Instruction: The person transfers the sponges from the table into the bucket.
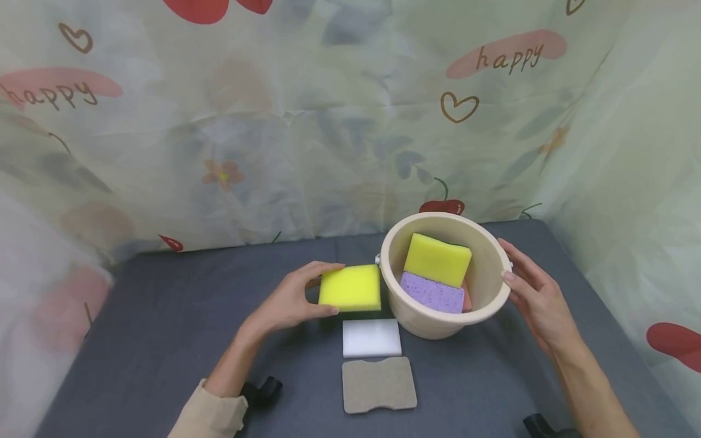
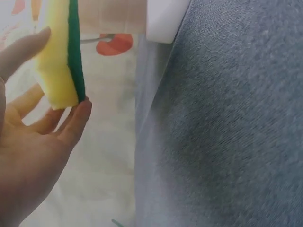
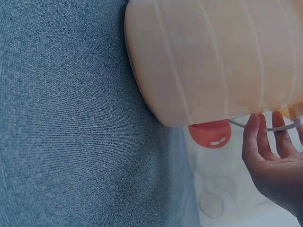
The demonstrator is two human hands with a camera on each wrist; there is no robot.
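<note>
My left hand [image 1: 296,298] pinches a yellow sponge [image 1: 350,288] by its left end, thumb in front and fingers behind. The green scouring layer [image 2: 75,52] of this sponge shows in the left wrist view. It is held up just left of a beige bucket [image 1: 432,322]. My right hand [image 1: 539,298] holds the bucket's right side, thumb at the rim. In the right wrist view its fingertips [image 3: 253,124] meet the bucket wall. Inside the bucket are another yellow sponge [image 1: 438,260], a purple speckled sponge [image 1: 432,293] and a partly hidden orange-red piece [image 1: 467,298].
A white block [image 1: 372,338] lies on the dark cloth-covered table [image 1: 186,316] in front of the held sponge. Nearer me is a grey-brown pad [image 1: 379,385] with notched sides. Printed curtains [image 1: 306,140] hang behind and beside the table.
</note>
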